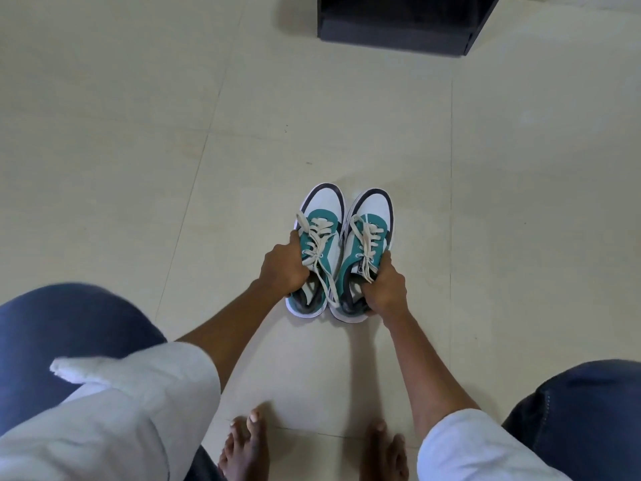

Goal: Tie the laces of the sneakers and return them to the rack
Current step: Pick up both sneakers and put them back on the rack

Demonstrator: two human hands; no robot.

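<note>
At the bottom edge of the frame two bare feet [248,446] stand on the tiled floor [138,151], with blue-clad knees [66,345] at lower left and lower right and two white sleeves [138,411] reaching in from the corners. Both forearms stretch up toward the middle of the frame.

The left hand [282,265] is curled around the outer side of the left sneaker [317,251], fingers clenched over the collar, thumb lying along the teal upper beside the laces. The right hand [383,289] grips the right sneaker [364,255] at its heel and outer side, fingers hooked into the opening. Both hands are closed on the shoes.

The two sneakers sit side by side just right of centre, touching, toes pointing toward the top of the frame. Each is teal and white with a dark toe rim. Their cream laces [319,244] are knotted, with loose ends trailing over the tongues.

Farther off, at the top right, one dark rack [399,26] stands well apart from the shoes, with bare floor between.
</note>
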